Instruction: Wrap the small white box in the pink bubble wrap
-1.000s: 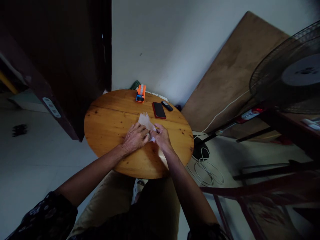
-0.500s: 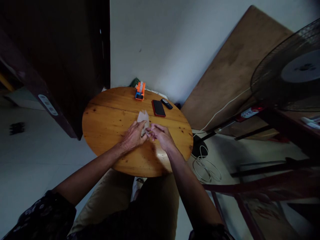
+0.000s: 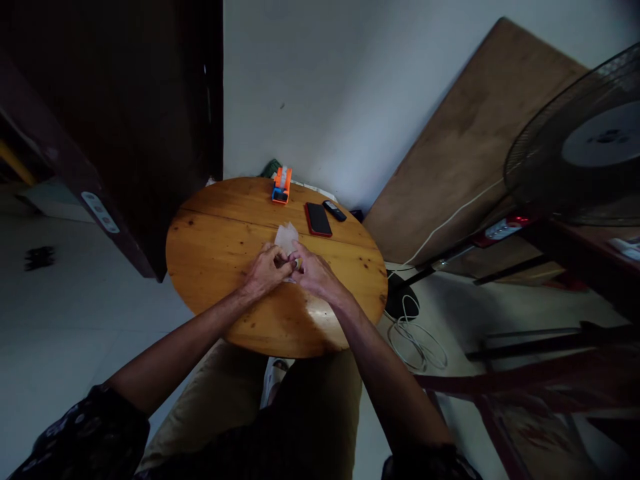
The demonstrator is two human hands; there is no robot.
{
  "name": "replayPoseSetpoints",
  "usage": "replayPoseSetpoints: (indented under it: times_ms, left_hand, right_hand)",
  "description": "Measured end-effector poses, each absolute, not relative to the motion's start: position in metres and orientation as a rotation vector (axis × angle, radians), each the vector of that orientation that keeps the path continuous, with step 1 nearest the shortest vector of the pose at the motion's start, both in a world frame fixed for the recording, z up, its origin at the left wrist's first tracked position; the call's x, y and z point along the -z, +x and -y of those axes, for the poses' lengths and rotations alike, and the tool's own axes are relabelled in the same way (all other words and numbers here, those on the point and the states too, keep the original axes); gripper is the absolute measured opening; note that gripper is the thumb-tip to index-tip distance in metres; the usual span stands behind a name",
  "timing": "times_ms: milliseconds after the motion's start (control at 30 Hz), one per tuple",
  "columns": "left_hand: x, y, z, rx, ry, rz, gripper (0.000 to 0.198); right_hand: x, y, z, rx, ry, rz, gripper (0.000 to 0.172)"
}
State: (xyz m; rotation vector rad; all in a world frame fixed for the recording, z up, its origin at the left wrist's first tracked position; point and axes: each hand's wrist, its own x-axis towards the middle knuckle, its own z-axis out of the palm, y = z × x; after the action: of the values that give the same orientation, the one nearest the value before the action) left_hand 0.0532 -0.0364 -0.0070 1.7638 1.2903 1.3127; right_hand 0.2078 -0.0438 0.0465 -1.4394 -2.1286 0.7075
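My left hand (image 3: 263, 272) and my right hand (image 3: 312, 273) meet fingertip to fingertip at the middle of a round wooden table (image 3: 220, 247). Both press on the near end of a pale, crumpled piece of paper or thin plastic (image 3: 286, 235), whose far end sticks out beyond the fingers. The fingers of each hand are curled and pinched together on it. A small light object shows between the fingertips, too small to name.
An orange tape dispenser (image 3: 281, 186), a red-cased phone (image 3: 319, 219) and a small dark phone (image 3: 333, 211) lie at the table's far side. A dark door (image 3: 125, 120) stands left, a wooden board (image 3: 465, 153) leans right, a fan (image 3: 585, 147) and floor cables (image 3: 415, 340) beyond.
My hands have drawn together over the paper's near end, the fingers curling from flatter to pinched. The paper lies lower and more covered than a second ago.
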Motion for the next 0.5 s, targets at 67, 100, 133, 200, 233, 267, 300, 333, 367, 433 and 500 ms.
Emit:
replayPoseSetpoints:
  times_ms: [67,100,133,200,233,267,300,333,367,433,500]
  left_hand:
    - [0.008,0.054,0.035,-1.305,1.800,-1.275,0.009]
    - [0.008,0.054,0.035,-1.302,1.816,-1.271,0.009]
    - [0.008,0.055,0.035,-1.297,1.829,-1.271,0.009]
    - [0.008,0.055,0.035,-1.289,1.841,-1.277,0.012]
    - [0.008,0.056,0.036,-1.287,1.839,-1.284,0.012]
    - [0.008,0.056,0.037,-1.285,1.835,-1.292,0.012]
    - [0.008,0.056,0.037,-1.283,1.833,-1.296,0.013]
    - [0.008,0.056,0.038,-1.283,1.834,-1.298,0.013]
    - [0.008,0.056,0.038,-1.285,1.837,-1.298,0.013]
    - [0.008,0.057,0.039,-1.297,1.848,-1.294,0.014]
    - [0.009,0.057,0.039,-1.307,1.860,-1.283,0.014]
  right_hand:
    - [-0.043,0.214,0.041,-0.882,-1.347,2.062,0.073]
    - [-0.040,0.217,0.039,-0.988,-1.299,1.989,0.072]
    - [-0.037,0.221,0.038,-1.067,-1.263,1.896,0.069]
    - [-0.033,0.228,0.034,-1.115,-1.252,1.676,0.056]
    - [-0.031,0.231,0.032,-1.096,-1.276,1.568,0.049]
    - [-0.029,0.234,0.030,-1.075,-1.315,1.477,0.042]
    - [-0.028,0.237,0.028,-1.072,-1.363,1.407,0.037]
    - [-0.027,0.238,0.026,-1.095,-1.416,1.356,0.033]
    - [-0.026,0.239,0.024,-1.139,-1.465,1.319,0.031]
    - [-0.026,0.239,0.019,-1.247,-1.525,1.270,0.028]
    - [-0.026,0.236,0.013,-1.332,-1.534,1.247,0.027]
